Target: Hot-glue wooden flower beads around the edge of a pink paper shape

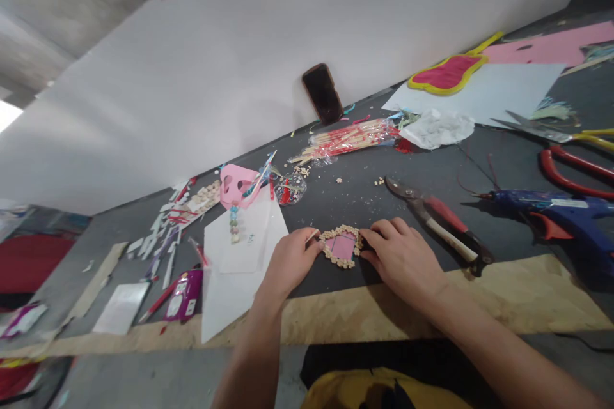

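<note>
A small craft piece with a pink paper middle [341, 246] and a bumpy border of tiny beige pieces [346, 262] sits between my hands near the front of the dark table. My left hand [293, 261] is closed at its left edge, thumb and fingers drawn together. A thin pale sliver shows by those fingertips, too small to name. On the opposite edge, my right hand [401, 257] pinches the border with thumb and forefinger. Beige crumbs [378, 181] lie scattered just beyond. Pruning shears [439, 220] rest to the right of the piece.
Rightward lie a blue glue gun [551, 204] and red-handled scissors [575, 169]. A phone [322, 93] leans on the white wall behind bagged sticks [355, 138]. To the left are white paper [215, 294], a pink cutout [236, 184] and a purple packet [184, 294]. Brown paper [518, 297] covers the front edge.
</note>
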Demonstrator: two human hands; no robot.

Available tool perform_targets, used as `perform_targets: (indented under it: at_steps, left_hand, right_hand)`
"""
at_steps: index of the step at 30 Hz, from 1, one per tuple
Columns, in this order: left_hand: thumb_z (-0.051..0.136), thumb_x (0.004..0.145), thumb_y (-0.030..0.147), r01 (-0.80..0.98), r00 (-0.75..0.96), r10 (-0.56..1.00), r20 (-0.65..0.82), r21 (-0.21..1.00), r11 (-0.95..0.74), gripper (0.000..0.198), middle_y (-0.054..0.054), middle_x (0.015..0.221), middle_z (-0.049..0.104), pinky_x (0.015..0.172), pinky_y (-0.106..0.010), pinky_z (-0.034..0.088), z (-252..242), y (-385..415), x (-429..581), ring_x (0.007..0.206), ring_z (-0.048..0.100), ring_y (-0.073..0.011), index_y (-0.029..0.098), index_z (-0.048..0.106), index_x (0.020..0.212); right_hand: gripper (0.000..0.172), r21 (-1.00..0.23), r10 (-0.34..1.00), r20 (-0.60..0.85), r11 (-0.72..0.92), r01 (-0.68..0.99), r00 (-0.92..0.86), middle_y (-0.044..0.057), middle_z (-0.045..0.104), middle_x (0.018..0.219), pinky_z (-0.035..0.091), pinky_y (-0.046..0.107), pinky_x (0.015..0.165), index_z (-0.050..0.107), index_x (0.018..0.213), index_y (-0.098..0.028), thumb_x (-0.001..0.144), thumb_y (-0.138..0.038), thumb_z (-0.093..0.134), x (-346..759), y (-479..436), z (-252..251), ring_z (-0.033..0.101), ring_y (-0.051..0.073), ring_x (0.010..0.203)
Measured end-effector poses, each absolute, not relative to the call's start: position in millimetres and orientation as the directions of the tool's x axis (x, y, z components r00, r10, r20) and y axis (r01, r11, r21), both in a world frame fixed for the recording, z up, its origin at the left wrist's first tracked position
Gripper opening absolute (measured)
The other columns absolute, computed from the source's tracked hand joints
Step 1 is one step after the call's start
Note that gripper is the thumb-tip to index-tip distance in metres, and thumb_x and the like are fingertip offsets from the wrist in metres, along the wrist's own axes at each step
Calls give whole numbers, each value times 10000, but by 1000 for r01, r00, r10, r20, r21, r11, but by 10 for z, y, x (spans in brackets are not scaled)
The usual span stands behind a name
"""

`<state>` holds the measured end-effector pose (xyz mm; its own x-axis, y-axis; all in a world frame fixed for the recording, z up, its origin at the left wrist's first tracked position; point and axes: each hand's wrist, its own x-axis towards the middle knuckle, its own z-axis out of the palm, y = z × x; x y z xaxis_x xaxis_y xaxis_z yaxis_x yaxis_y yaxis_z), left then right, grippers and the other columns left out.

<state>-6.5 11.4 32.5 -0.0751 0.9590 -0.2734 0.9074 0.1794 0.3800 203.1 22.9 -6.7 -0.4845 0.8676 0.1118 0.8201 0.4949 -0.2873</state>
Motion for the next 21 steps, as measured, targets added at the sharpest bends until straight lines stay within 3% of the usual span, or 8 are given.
perform_targets:
  at_steps: [13, 21]
  left_hand:
    - [573, 826, 279, 886, -100, 961, -257, 416, 204, 178, -11, 869, 706, 713, -264, 419, 271, 125, -74, 830, 634, -186, 226, 682, 957]
    - [557, 835, 299, 870, -93, 959, -267, 447, 209, 212, -13, 876, 694, 725, -272, 432, 266, 113, -89, 829, 633, -184, 222, 661, 1003]
  right_hand:
    - [211, -286, 871, 121, 490, 824, -476, 44, 641, 991, 349, 350, 728, 653, 1062, -249, 884, -314, 562, 2008, 227, -75, 493, 237, 926]
    - [219, -312, 862, 149, 506, 804, -485, 66, 648, 981, 398, 360, 755, 661, 1054, -226, 871, -300, 566, 2023, 253, -95, 503, 234, 902]
